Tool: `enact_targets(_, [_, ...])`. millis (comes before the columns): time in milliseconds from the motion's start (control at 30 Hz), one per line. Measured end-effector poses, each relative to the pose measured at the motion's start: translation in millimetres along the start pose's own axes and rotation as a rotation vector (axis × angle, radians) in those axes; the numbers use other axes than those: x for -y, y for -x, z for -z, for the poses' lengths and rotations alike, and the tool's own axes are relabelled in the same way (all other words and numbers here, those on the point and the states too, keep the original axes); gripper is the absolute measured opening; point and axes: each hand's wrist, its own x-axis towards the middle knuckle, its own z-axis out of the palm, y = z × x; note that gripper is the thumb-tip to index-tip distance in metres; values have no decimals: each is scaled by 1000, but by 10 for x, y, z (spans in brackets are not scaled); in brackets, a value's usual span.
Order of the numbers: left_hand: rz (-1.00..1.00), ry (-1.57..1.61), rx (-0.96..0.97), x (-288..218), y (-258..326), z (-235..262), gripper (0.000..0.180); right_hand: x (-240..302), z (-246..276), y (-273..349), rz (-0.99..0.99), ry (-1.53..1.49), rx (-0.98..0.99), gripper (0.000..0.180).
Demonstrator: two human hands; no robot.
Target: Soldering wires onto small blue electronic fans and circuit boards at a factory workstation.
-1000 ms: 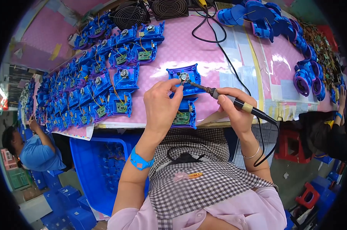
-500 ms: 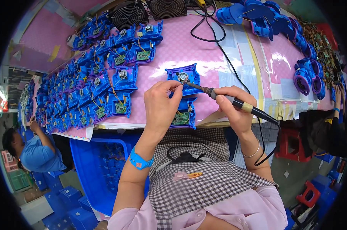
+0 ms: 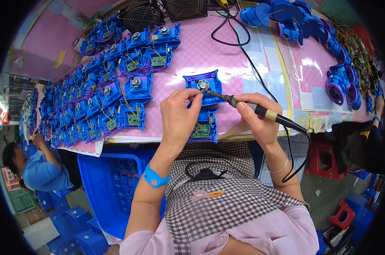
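My right hand (image 3: 260, 117) grips a soldering iron (image 3: 253, 108) by its dark handle, the tip angled left and down onto a small round speaker (image 3: 203, 85). The speaker sits in a blue plastic housing half (image 3: 193, 81) with a purple edge. Beside the speaker, my left hand (image 3: 180, 117) is closed in a pinch; what lies between thumb and forefinger is too small to make out. Just below is a second housing half with a green circuit board (image 3: 201, 131), partly covered by my left hand. The iron's black cord (image 3: 301, 163) hangs past my right wrist.
Rows of blue housings with boards, speakers and wires (image 3: 90, 102) cover the table's left side. Two black fans (image 3: 142, 17) stand at the back. Blue and purple shells (image 3: 343, 85) lie at the right. A blue bin (image 3: 111, 195) is below left. Co-workers are at both sides.
My right hand and the soldering iron have shifted slightly left and up. The left hand stays nearly still beside the speaker.
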Motion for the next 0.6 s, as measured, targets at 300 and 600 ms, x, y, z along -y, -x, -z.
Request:
enact_targets(300, [-15, -4, -2, -2, -9, -8, 11, 53, 31, -13, 1, 16, 7, 15])
enact_targets(600, [-17, 1, -4, -13, -22, -21, 11, 56, 158, 31, -77, -98, -192, 17])
